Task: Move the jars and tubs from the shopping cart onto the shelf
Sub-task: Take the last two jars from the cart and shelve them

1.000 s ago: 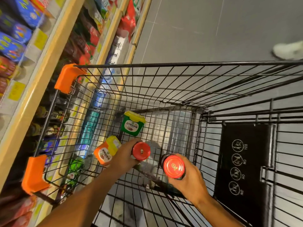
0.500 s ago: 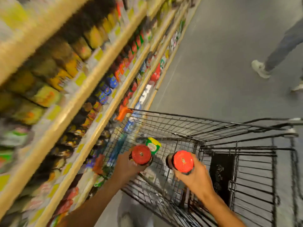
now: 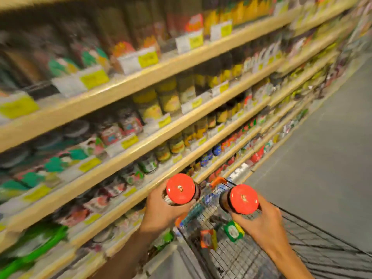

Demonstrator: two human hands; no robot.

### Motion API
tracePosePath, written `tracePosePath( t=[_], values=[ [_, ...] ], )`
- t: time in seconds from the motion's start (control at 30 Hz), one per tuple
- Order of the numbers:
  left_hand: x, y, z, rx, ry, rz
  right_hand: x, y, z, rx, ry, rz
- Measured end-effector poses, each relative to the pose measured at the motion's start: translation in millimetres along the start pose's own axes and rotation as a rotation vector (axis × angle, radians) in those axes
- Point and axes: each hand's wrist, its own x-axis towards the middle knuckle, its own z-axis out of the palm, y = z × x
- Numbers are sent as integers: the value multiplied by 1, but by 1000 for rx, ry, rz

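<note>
My left hand (image 3: 161, 212) grips a dark jar with a red lid (image 3: 180, 189), held up beside the front edge of a wooden shelf (image 3: 141, 190). My right hand (image 3: 261, 224) grips a second red-lidded jar (image 3: 243, 199) above the wire shopping cart (image 3: 314, 248). Down in the cart lie a green tub with a yellow lid (image 3: 233, 231) and an orange tub (image 3: 208, 239). The picture is blurred by motion.
Several wooden shelves (image 3: 124, 85) packed with jars, bottles and yellow price tags run along the left and recede to the upper right. Grey floor (image 3: 322, 158) lies to the right of the shelving. An orange corner bumper (image 3: 218, 181) of the cart touches the shelving.
Both hands have lifted their red-lidded jars out of the cart and up towards the shelves. The view has swung from the cart's inside up to the shelving.
</note>
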Motion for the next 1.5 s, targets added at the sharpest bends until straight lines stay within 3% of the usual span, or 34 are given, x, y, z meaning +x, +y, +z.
tracePosePath(
  t=[0.33, 0.73, 0.83, 1.13, 1.33, 1.5],
  values=[
    [-89, 26, -141, 36, 320, 39, -36, -155, 40, 153, -129, -317],
    [-288, 27, -341, 52, 849, 21, -207, -348, 171, 330, -309, -587],
    [-341, 25, -383, 79, 935, -23, -248, -382, 202, 378, -428, -639],
    [-473, 35, -454, 194, 1196, -51, -353, -446, 262, 387, -689, -872],
    [-515, 37, -482, 207, 1268, -69, -393, -468, 291, 458, -874, -833],
    [-521, 25, -509, 165, 1315, -41, -403, -481, 314, 428, -873, -817]
  ],
)
